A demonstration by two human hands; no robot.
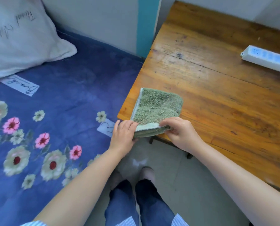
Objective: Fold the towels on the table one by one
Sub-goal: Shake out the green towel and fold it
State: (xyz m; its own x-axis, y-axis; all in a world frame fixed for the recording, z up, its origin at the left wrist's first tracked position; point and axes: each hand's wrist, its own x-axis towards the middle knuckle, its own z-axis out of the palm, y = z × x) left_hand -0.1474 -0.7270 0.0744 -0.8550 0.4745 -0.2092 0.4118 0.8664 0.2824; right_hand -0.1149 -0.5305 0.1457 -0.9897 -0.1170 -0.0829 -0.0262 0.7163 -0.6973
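Observation:
A green towel (157,106) with a pale hem lies folded into a small thick square on the near left corner of the wooden table (225,98). Its near edge hangs slightly past the table's edge. My left hand (123,135) pinches the towel's near left corner, thumb beneath and fingers on top. My right hand (180,133) grips the near right corner the same way, fingers curled over the pale hem. No other towel is in view.
A white power strip (266,58) lies at the table's far right. Left of the table is a bed with a blue flowered cover (54,119) and a white pillow (21,38). Grey floor and my legs and feet (136,190) are below.

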